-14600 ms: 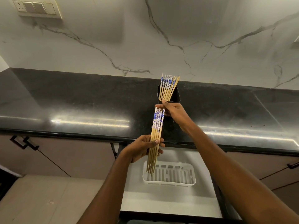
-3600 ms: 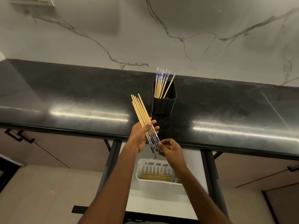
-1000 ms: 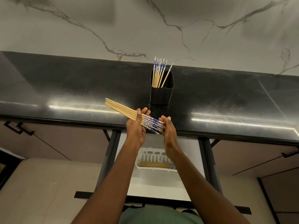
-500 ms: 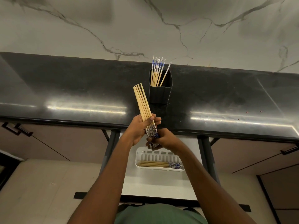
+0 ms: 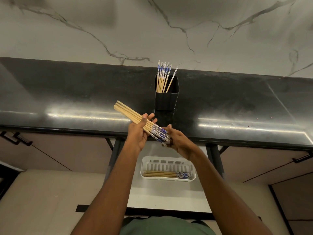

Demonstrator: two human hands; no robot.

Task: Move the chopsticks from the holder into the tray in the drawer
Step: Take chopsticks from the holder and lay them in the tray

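Note:
A bundle of several wooden chopsticks (image 5: pixel 130 112) with blue-and-white patterned ends lies tilted across my left hand (image 5: pixel 138 133), bare tips pointing up-left over the counter edge. My right hand (image 5: pixel 177 141) cups the patterned ends from the right. The black square holder (image 5: pixel 166 97) stands on the dark countertop behind my hands, with several chopsticks in the holder (image 5: pixel 163 77) standing upright. Below, in the open drawer, the white slotted tray (image 5: pixel 169 164) holds several chopsticks in the tray (image 5: pixel 162 174) lying flat along its near side.
The black countertop (image 5: pixel 67 92) runs across the view under a white marbled wall. The white drawer floor (image 5: pixel 167 194) surrounds the tray, between dark rails. Cabinet fronts with black handles (image 5: pixel 17 139) flank the drawer on both sides.
Half a second ago the bundle stood nearly upright in my left hand; now it is tipped down to the left and lies slanted, with my right hand against its patterned ends.

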